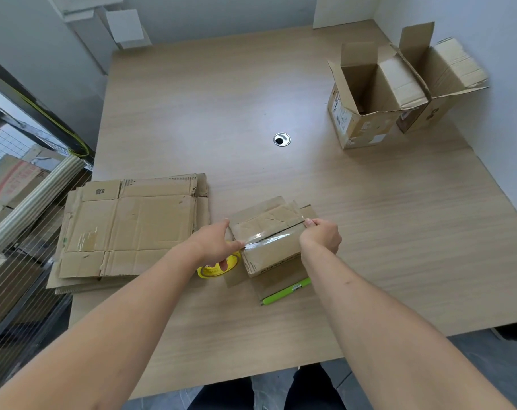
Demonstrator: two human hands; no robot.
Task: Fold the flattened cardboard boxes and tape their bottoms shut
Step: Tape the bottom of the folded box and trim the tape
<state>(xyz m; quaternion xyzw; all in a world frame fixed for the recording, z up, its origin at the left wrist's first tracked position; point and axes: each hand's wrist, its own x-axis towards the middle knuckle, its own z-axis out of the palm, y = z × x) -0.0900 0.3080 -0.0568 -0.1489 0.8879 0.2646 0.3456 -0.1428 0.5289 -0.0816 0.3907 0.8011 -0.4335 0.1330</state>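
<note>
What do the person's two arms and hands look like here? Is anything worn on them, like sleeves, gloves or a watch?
Both forearms are bare from the bottom edge of the picture up to the wrists; no sleeve shows. The left hand and the right hand wear no gloves. No watch, ring or bracelet is visible. The fingernails that show on the right hand look short and unpainted.

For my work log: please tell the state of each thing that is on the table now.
small box: bottom flaps closed, tape across seam
tape roll: held by left hand
right hand: pinches tape end
flattened boxes: stacked, unfolded
two far boxes: upright, tops open
green pen: lying flat
</note>
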